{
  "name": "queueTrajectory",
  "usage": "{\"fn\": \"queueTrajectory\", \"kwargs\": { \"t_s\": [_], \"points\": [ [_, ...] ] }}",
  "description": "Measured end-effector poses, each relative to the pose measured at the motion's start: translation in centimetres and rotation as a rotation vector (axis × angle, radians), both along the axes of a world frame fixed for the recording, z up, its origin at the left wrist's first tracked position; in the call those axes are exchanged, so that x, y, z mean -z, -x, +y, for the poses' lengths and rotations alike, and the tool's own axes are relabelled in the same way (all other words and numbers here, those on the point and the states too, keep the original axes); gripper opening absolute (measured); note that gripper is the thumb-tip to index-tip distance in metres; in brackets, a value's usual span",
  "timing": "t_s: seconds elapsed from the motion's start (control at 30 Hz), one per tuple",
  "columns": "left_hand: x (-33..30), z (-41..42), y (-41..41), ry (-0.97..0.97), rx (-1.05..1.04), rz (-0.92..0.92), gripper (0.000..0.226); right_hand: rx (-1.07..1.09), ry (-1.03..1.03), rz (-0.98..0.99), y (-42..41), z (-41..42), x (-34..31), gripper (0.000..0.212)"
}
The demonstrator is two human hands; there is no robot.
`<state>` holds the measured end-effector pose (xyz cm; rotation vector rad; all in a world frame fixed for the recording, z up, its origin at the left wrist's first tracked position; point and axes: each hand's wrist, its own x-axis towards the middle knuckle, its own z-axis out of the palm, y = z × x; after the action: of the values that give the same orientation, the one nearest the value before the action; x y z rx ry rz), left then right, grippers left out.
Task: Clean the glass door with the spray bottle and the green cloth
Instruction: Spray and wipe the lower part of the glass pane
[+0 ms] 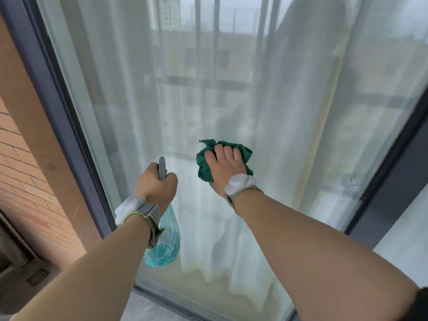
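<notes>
Left hand (157, 185) grips bottle (163, 246); right hand (225, 169) presses cloth (203, 166) flat on glass (289, 100). Risk: bunched cloth smears, leaves streaks.

The glass door (289, 93) is standing tall in its dark grey frame, a pale sheer curtain showing behind the pane. The green cloth (203, 162) is sitting bunched flat against the glass, low and centre. Just left of it, the spray bottle (165, 242) is hanging upright, its translucent teal body below the grey nozzle pointing at the glass.

Bare forearms; grey wristbands (151, 213) carrying white pods (242, 181).
</notes>
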<state>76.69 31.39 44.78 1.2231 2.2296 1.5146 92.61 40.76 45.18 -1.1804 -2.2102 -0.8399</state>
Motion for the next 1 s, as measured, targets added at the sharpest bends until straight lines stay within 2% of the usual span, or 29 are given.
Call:
{"fn": "queueTrajectory", "kwargs": {
  "t_s": [0.07,0.13,0.33,0.53,0.7,0.87,1.0],
  "points": [
    [0.0,0.3,-0.2,-0.013,0.027,-0.018,0.007,0.054,0.007,-0.096,-0.2,0.1,0.0,0.056],
    [0.2,0.5,-1.2,-0.032,0.082,-0.028,0.007,0.091,0.013,-0.112,-0.5,-0.2,-0.4,0.057],
    [-0.3,0.5,-5.6,-0.057,0.283,-0.097,0.023,0.128,0.002,-0.06,-4.6,-0.8,-1.1,0.056],
    [-1.4,1.0,-10.1,-0.053,0.369,-0.092,0.009,0.195,-0.035,-0.016,-11.6,-2.3,0.1,0.057],
    [-1.5,0.1,-13.4,-0.073,0.485,-0.1,0.025,0.29,-0.059,-0.006,-16.3,-3.4,1.3,0.059],
    [-1.0,-0.3,-13.5,-0.079,0.489,-0.129,0.011,0.368,-0.007,0.069,-15.8,-3.9,1.7,0.054],
    [-1.3,-0.2,-12.8,-0.084,0.485,-0.099,0.01,0.253,-0.005,0.027,-14.3,-4.3,1.9,0.054]
  ]
}}
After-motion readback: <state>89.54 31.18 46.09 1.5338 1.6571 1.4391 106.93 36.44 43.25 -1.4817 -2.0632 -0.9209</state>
